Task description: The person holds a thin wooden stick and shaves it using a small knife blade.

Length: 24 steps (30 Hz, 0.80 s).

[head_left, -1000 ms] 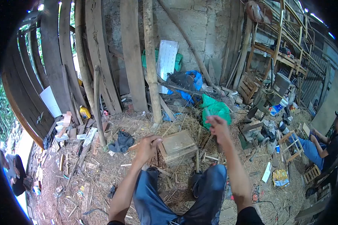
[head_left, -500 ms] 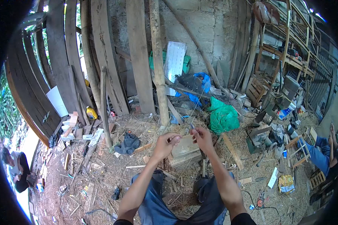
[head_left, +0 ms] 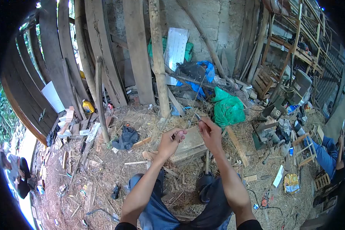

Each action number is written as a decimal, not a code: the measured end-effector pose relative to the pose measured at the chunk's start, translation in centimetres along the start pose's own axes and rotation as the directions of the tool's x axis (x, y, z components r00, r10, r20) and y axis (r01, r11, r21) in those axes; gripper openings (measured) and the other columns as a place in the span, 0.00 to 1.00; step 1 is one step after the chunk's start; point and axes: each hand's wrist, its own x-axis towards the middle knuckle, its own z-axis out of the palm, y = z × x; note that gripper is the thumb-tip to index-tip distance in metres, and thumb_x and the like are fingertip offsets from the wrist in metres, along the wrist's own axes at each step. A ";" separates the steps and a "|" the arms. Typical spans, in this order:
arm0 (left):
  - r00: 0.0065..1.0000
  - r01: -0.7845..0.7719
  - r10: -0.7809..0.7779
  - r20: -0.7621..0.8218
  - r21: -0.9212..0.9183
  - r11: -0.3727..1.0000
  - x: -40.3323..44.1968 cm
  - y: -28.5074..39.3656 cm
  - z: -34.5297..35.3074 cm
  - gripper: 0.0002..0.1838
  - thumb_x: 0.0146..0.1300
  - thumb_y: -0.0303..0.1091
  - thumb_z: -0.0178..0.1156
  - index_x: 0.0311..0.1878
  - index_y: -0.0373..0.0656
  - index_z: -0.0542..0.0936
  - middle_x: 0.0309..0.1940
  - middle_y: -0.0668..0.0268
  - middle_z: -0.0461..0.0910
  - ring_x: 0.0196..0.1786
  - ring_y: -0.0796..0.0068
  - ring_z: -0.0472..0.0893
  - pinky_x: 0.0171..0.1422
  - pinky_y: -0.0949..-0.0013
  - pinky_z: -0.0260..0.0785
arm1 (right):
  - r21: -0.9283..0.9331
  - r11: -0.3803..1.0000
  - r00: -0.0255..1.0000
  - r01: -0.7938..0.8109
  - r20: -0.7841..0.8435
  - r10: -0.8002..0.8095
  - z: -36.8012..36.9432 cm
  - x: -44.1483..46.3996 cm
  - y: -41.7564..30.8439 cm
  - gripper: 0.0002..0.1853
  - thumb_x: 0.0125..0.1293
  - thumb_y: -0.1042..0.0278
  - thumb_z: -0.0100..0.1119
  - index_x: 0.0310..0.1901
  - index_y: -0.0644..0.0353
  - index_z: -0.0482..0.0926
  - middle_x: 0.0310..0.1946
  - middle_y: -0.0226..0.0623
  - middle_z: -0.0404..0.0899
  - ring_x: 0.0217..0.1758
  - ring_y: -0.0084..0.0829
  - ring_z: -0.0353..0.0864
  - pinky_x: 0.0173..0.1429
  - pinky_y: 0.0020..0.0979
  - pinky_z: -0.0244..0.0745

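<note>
Block wall point(head_left: 209, 23): largest item, at the back, with tall timber boards point(head_left: 136, 50) upright at the left.
Ground point(head_left: 111, 188): strewn with shavings and offcuts.
Green bag point(head_left: 228, 111): slumped beyond the right hand.
Wooden box point(head_left: 189, 142): low, in front of the knees, behind and below the hands.
Plank point(head_left: 237, 147): lying to the right of the box.
Left hand point(head_left: 169, 143): raised near the box; grip pressed together, apparently pinching a thin strip. Best kept firm and close to the worked part, thumb out of the blade's line.
Right hand point(head_left: 211, 134): beside the left, apart from it; grip curled around what looks like a small knife. A steady wrist and short, light strokes would suit.
Small knife point(head_left: 197, 117): blade projecting past the fingers, handle mostly hidden. A shallow angle should shave rather than dig in; the edge is best directed away from the left fingers.
Thin strip point(head_left: 190, 120): slenderest item, rising from the left fingertips, likely to flex; support near the blade would limit bending. Contact with the blade cannot be confirmed.
</note>
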 end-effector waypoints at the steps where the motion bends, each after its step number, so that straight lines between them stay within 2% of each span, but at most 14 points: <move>1: 1.000 -0.028 0.028 -0.002 0.031 0.999 0.1 -0.2 -0.1 0.09 0.67 0.29 0.53 0.41 0.35 0.79 0.28 0.68 0.78 0.31 0.82 0.74 0.38 0.75 0.67 | 0.198 0.977 0.996 -0.075 0.055 0.065 0.1 0.1 -1.0 0.15 0.68 0.71 0.52 0.56 0.59 0.75 0.22 0.28 0.74 0.21 0.14 0.64 0.23 0.19 0.58; 2: 0.998 -0.057 0.057 -0.004 0.061 0.997 0.2 -0.4 -0.1 0.08 0.67 0.28 0.52 0.41 0.35 0.79 0.28 0.67 0.78 0.31 0.81 0.74 0.37 0.74 0.68 | 0.196 0.977 0.996 -0.079 0.055 0.069 -0.1 0.1 -1.7 0.15 0.68 0.71 0.52 0.56 0.59 0.75 0.22 0.28 0.74 0.21 0.14 0.64 0.23 0.19 0.58; 3: 0.999 -0.051 0.051 -0.003 0.059 0.997 0.2 -0.2 0.0 0.08 0.67 0.28 0.52 0.41 0.35 0.79 0.28 0.67 0.78 0.31 0.81 0.74 0.37 0.74 0.68 | 0.258 0.931 0.950 -0.257 0.244 0.195 -0.2 0.1 -2.3 0.16 0.68 0.72 0.53 0.57 0.61 0.73 0.22 0.28 0.75 0.19 0.14 0.64 0.22 0.19 0.57; 4: 0.999 -0.052 0.052 0.003 0.135 0.989 0.0 0.2 0.0 0.07 0.67 0.28 0.53 0.40 0.35 0.79 0.27 0.66 0.78 0.30 0.80 0.74 0.36 0.73 0.67 | 0.283 0.854 0.853 -0.436 0.432 0.292 -0.2 -0.1 -2.6 0.18 0.67 0.73 0.54 0.58 0.62 0.72 0.23 0.28 0.77 0.18 0.14 0.63 0.21 0.19 0.56; 5: 0.998 -0.056 0.055 0.009 0.212 0.976 -0.1 0.4 0.1 0.06 0.66 0.27 0.54 0.40 0.36 0.79 0.26 0.65 0.78 0.30 0.79 0.74 0.35 0.72 0.67 | 0.320 0.810 0.822 -0.491 0.479 0.309 0.0 -0.2 -2.8 0.17 0.66 0.71 0.56 0.56 0.61 0.74 0.23 0.30 0.77 0.17 0.12 0.62 0.20 0.18 0.54; 6: 0.999 -0.052 0.051 0.010 0.212 0.976 -0.2 0.2 0.1 0.06 0.66 0.27 0.54 0.40 0.36 0.79 0.26 0.65 0.78 0.30 0.79 0.74 0.35 0.72 0.67 | 0.320 0.808 0.820 -0.494 0.479 0.312 0.0 -0.2 -2.8 0.17 0.66 0.71 0.56 0.56 0.61 0.74 0.23 0.30 0.77 0.17 0.12 0.62 0.20 0.18 0.54; 8: 0.986 -0.167 0.166 0.025 0.261 0.951 -0.3 -0.1 0.1 0.06 0.64 0.26 0.55 0.39 0.37 0.79 0.25 0.62 0.77 0.29 0.74 0.75 0.34 0.69 0.65 | 0.322 0.752 0.786 -0.575 0.473 0.398 0.0 0.0 -2.7 0.14 0.65 0.69 0.58 0.51 0.62 0.78 0.23 0.29 0.77 0.17 0.13 0.62 0.20 0.17 0.54; 12: 0.981 -0.192 0.187 0.045 0.313 0.930 -0.6 0.3 0.1 0.05 0.62 0.25 0.56 0.39 0.37 0.80 0.26 0.59 0.77 0.28 0.68 0.76 0.34 0.67 0.66 | 0.295 0.771 0.781 -0.564 0.493 0.383 -0.4 0.2 -2.1 0.13 0.66 0.67 0.58 0.49 0.61 0.79 0.24 0.27 0.76 0.18 0.12 0.60 0.20 0.17 0.52; 14: 0.954 -0.287 0.299 0.034 0.401 0.870 -0.7 0.7 0.4 0.05 0.60 0.24 0.57 0.39 0.38 0.80 0.26 0.56 0.76 0.29 0.60 0.76 0.33 0.64 0.66 | 0.253 0.811 0.806 -0.528 0.449 0.385 -0.6 0.2 -2.1 0.11 0.66 0.66 0.58 0.46 0.63 0.80 0.24 0.27 0.76 0.18 0.12 0.60 0.20 0.17 0.53; 15: 0.953 -0.288 0.300 0.036 0.402 0.869 -0.7 0.8 0.5 0.05 0.60 0.24 0.57 0.39 0.38 0.80 0.26 0.56 0.76 0.29 0.60 0.76 0.33 0.64 0.66 | 0.255 0.811 0.807 -0.527 0.448 0.384 -0.6 0.2 -2.0 0.11 0.66 0.66 0.58 0.46 0.63 0.80 0.24 0.27 0.76 0.18 0.12 0.60 0.20 0.17 0.53; 17: 0.930 -0.325 0.367 0.038 0.554 0.767 -0.9 1.0 0.8 0.07 0.58 0.22 0.57 0.40 0.38 0.80 0.29 0.57 0.76 0.31 0.59 0.78 0.36 0.64 0.69 | 0.269 0.809 0.818 -0.523 0.424 0.388 -0.7 0.3 -2.1 0.11 0.66 0.66 0.58 0.44 0.64 0.80 0.24 0.26 0.76 0.18 0.12 0.60 0.20 0.16 0.53; 18: 0.929 -0.328 0.368 0.042 0.554 0.765 -1.0 1.4 0.9 0.07 0.58 0.22 0.57 0.40 0.38 0.80 0.29 0.57 0.76 0.31 0.59 0.78 0.36 0.64 0.69 | 0.271 0.809 0.820 -0.522 0.421 0.388 -0.8 0.2 -2.2 0.11 0.66 0.66 0.58 0.44 0.64 0.80 0.24 0.26 0.76 0.18 0.12 0.60 0.20 0.16 0.53; 20: 0.927 -0.322 0.375 0.032 0.584 0.745 -1.3 2.6 1.2 0.08 0.57 0.21 0.57 0.40 0.38 0.81 0.29 0.55 0.76 0.31 0.54 0.77 0.36 0.61 0.68 | 0.317 0.768 0.812 -0.557 0.401 0.424 -1.0 0.3 -2.8 0.08 0.65 0.68 0.59 0.38 0.65 0.81 0.23 0.28 0.77 0.18 0.12 0.62 0.20 0.17 0.54; 24: 0.924 -0.305 0.383 0.002 0.607 0.734 -1.9 3.6 1.5 0.08 0.57 0.21 0.57 0.39 0.39 0.81 0.28 0.55 0.75 0.32 0.53 0.76 0.36 0.60 0.68 | 0.319 0.785 0.832 -0.531 0.370 0.413 -0.8 -0.1 -3.3 0.08 0.65 0.69 0.58 0.37 0.64 0.81 0.22 0.27 0.76 0.17 0.12 0.61 0.19 0.17 0.53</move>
